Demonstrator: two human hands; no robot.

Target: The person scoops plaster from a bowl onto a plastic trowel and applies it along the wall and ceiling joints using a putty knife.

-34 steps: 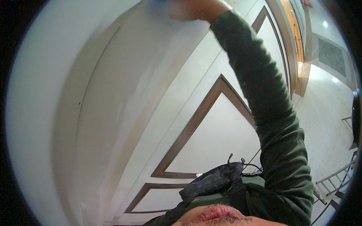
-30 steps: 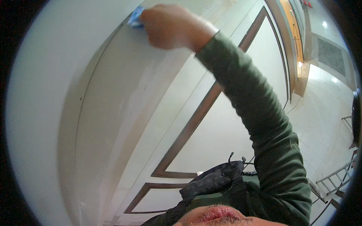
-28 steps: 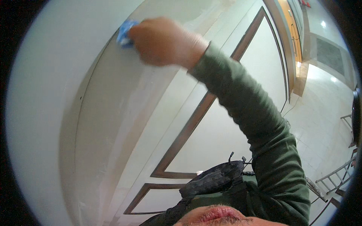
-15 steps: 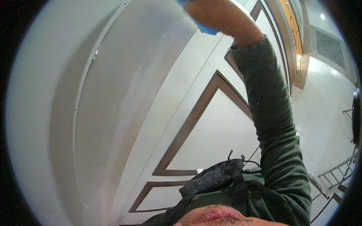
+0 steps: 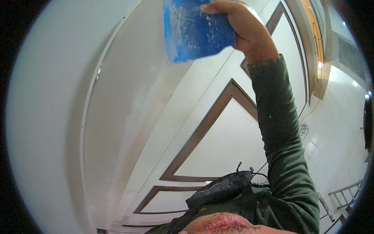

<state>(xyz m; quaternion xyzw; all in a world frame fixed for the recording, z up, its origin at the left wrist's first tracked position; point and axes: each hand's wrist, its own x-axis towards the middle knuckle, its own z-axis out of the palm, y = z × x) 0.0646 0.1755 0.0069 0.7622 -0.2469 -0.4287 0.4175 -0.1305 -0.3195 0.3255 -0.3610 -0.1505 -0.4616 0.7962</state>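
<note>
My right hand (image 5: 249, 29), at the end of a green sleeve, grips a flat blue plastic spreader (image 5: 194, 29) high in the view, its broad face toward me and streaked with white residue. Behind it runs a pale, patchy plastered band (image 5: 117, 105). Along that band's left side, a thin white line (image 5: 90, 89) of what looks like filler follows the joint, with a small lump (image 5: 99, 73) on it. My left hand is not in view.
White panels with brown wooden trim (image 5: 196, 128) stand beside the band. At the right are an orange door (image 5: 313, 29), loose cable (image 5: 304, 129) on the pale tiled floor (image 5: 335, 140) and a metal ladder (image 5: 346, 195). A black bag (image 5: 220, 187) is strapped to my chest.
My right hand first swept down-left along the joint, then rose rightward; now it is slightly lower, with the spreader's broad face turned toward me. A white line and lump have appeared along the joint.
</note>
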